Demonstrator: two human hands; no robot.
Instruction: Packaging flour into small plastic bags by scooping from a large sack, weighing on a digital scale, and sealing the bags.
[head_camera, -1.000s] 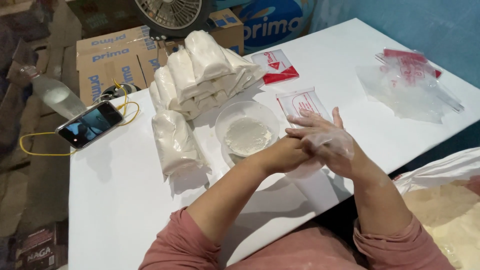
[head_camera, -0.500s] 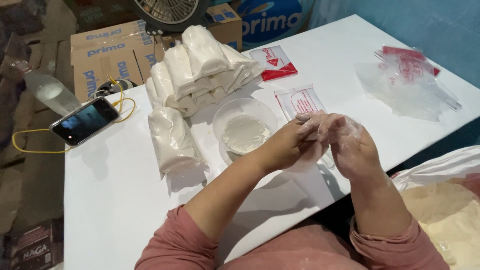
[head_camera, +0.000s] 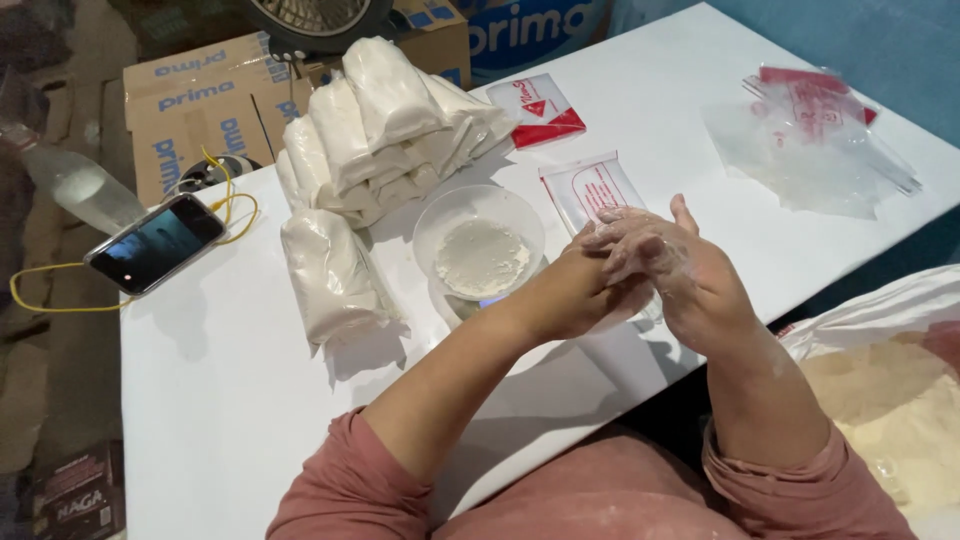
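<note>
My two hands meet over the white table (head_camera: 220, 400), both dusted with white powder. My right hand (head_camera: 690, 275) lies over my left hand (head_camera: 565, 295), fingers spread across its back; neither holds anything. Just to their left a clear bowl (head_camera: 432, 222) with white powder (head_camera: 482, 257) in it sits on a small scale (head_camera: 480, 303). Beyond my fingertips an empty plastic bag with red print (head_camera: 590, 185) lies flat.
Filled white bags are stacked at the back (head_camera: 390, 120), with more lying at the left (head_camera: 330, 275). Empty bags lie at the back (head_camera: 540, 108) and far right (head_camera: 810, 140). A phone (head_camera: 155, 243) with a yellow cable sits left. An open sack of powder (head_camera: 890, 390) stands right; cardboard boxes (head_camera: 200, 110) behind.
My hands have stayed together and slid over one another, the right hand now lying across the left. The view has shifted slightly. Nothing on the table has moved.
</note>
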